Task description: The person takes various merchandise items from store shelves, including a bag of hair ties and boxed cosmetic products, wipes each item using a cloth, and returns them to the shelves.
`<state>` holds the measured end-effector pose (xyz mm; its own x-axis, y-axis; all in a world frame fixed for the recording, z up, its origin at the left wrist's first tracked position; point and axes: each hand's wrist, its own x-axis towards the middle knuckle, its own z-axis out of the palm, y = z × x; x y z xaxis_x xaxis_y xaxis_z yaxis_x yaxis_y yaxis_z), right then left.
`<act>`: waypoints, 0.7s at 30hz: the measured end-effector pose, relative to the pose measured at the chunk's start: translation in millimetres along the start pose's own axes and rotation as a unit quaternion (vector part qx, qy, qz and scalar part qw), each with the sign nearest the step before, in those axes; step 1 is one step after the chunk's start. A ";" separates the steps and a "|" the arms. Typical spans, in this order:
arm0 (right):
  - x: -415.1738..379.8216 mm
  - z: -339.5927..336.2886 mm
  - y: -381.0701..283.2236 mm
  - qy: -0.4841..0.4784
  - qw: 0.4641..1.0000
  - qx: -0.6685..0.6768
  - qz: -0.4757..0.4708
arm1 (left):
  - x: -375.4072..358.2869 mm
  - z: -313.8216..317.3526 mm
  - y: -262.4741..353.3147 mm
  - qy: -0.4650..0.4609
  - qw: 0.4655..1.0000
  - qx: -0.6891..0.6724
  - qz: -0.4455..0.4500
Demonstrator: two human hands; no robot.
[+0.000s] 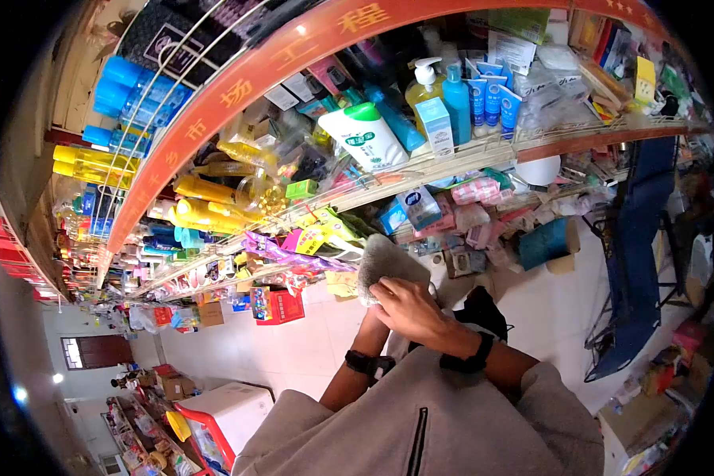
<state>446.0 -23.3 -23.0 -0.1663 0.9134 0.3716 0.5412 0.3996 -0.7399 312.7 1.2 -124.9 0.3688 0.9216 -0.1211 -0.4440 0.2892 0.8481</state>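
My right hand (415,312) has its fingers closed on a grey cloth (385,263), pinching its lower part. The left forearm rises beside it with a dark band on the wrist. My left hand (378,319) is mostly hidden behind the right hand and the cloth, so its fingers cannot be made out. Just past the cloth is the lower shelf edge, with purple and yellow-green packets (323,236). On the shelf above stand a white bottle with a green cap (365,136), a pale blue box (435,127) and blue tubes (492,101).
Yellow bottles (210,214) and blue-capped bottles (139,91) line the shelves at left. A red box (278,306) sits below them. At right is a folded dark blue lounger (639,262). A white chest with red trim (226,412) stands lower left, over pale floor tiles (309,337).
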 end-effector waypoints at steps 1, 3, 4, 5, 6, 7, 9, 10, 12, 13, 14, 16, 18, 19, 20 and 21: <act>-2.0 -2.1 3.9 0.004 1.000 0.002 -0.002 | 0.8 3.9 -1.0 0.007 1.000 0.004 -0.002; -1.8 -16.4 8.0 0.023 0.999 -0.016 0.018 | 5.1 13.9 -2.9 0.016 1.000 0.017 -0.008; -2.3 -21.7 10.3 -0.012 0.998 -0.005 0.055 | 7.5 19.4 -4.6 0.020 1.000 0.017 -0.009; -4.0 -26.7 13.4 -0.006 0.998 -0.007 0.058 | 8.2 24.3 -6.2 0.029 0.999 0.022 -0.017; -5.7 -30.0 16.6 0.005 0.999 -0.009 0.041 | 11.1 28.8 -7.4 0.036 0.999 0.026 -0.024; -8.0 -32.4 19.0 0.015 1.000 -0.011 0.024 | 12.0 33.6 -8.4 0.044 0.998 0.028 -0.027; -9.8 -36.0 21.0 0.038 0.998 -0.046 -0.002 | 11.0 43.5 -9.5 0.058 0.997 0.037 -0.032; -10.0 -37.8 22.8 0.044 0.999 -0.023 0.008 | 9.9 49.4 -10.3 0.065 0.996 0.041 -0.035; -12.5 -31.9 27.7 0.067 0.998 -0.020 -0.004 | 5.5 58.9 -13.7 0.078 0.995 0.048 -0.047; -13.9 -27.9 28.9 0.084 0.995 -0.040 -0.025 | 2.1 64.0 -15.2 0.084 0.994 0.050 -0.051; -14.8 -29.6 29.9 0.050 0.999 0.015 0.011 | -2.8 68.3 -15.8 0.093 0.992 0.055 -0.057; -22.6 -11.0 32.5 0.026 0.997 -0.062 -0.029 | -14.4 72.5 -16.7 0.108 0.990 0.062 -0.068; -23.5 -21.4 28.3 0.038 0.994 -0.083 -0.057 | -25.7 77.0 -17.6 0.123 0.987 0.065 -0.077; -21.4 -42.4 18.8 0.042 0.997 -0.047 -0.052 | -31.5 78.5 -17.6 0.129 0.986 0.064 -0.081; -20.8 -28.1 15.8 0.090 0.994 -0.065 -0.013 | -36.8 80.5 -17.8 0.136 0.985 0.064 -0.086; -24.5 -21.5 25.5 0.089 0.993 -0.069 -0.027 | -41.1 81.3 -18.7 0.140 0.984 0.064 -0.089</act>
<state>481.6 -37.2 -38.9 -0.0562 0.8582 0.5102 0.6455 0.4211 -0.6372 372.2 -63.1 -93.8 0.1838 0.8995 -0.3965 -0.2803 0.4346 0.8559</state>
